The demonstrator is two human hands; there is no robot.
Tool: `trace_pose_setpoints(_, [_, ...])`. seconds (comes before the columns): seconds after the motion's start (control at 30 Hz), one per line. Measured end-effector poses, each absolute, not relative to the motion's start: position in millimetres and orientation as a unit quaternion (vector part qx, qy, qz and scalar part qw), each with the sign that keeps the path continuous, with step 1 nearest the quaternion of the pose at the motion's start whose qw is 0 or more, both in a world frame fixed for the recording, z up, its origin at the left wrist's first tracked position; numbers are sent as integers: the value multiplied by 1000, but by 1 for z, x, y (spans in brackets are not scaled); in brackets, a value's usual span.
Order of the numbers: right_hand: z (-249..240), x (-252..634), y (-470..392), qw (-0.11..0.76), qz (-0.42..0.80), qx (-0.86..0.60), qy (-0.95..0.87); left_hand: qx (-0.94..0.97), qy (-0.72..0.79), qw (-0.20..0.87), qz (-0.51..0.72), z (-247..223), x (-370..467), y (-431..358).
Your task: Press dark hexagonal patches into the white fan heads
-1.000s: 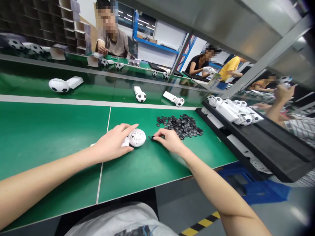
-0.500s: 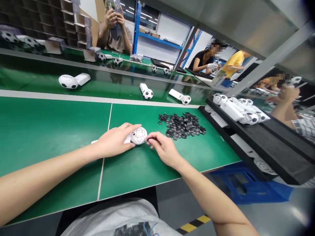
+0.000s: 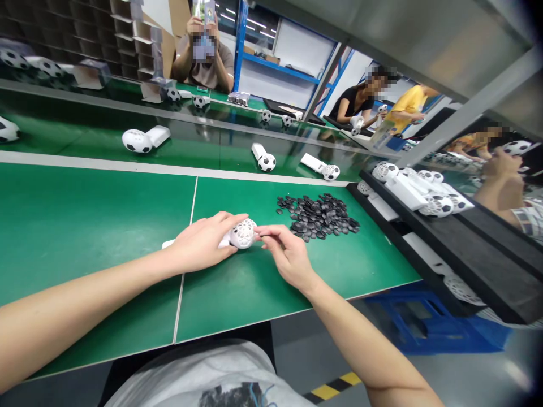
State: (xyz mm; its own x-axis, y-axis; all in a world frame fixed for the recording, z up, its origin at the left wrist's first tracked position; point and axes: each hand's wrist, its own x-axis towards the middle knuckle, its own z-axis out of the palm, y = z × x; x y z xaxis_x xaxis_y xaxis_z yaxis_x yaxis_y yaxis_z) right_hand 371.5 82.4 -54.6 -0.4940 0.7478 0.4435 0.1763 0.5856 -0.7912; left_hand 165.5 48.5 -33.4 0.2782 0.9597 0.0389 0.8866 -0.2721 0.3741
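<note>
A white device with a round, openwork football-patterned head (image 3: 244,233) lies on the green table. Over its handle rests my left hand (image 3: 206,243), thumb and fingers wrapped round it, with the head sticking out to the right. My right hand (image 3: 282,249) pinches a small dark piece (image 3: 260,236) against the right side of that head; the piece is mostly hidden by the fingertips. Behind and to the right of my right hand, many black pieces (image 3: 322,215) are spread in a loose pile.
White devices with football heads (image 3: 138,141) lie on the belt (image 3: 212,135) beyond the table. Black trays (image 3: 479,243) holding more devices stand stacked at the right. Across the belt, a person (image 3: 203,62) holds something up; other people sit at the right.
My right fingertips have closed in on the football head. Devices on the belt have shifted to the right, and another shows at the far left.
</note>
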Motion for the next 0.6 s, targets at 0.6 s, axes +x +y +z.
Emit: trace_pose_setpoints(0.6, [-46, 357, 85, 336, 289, -340, -829, 766, 574, 211, 198, -33, 165, 63])
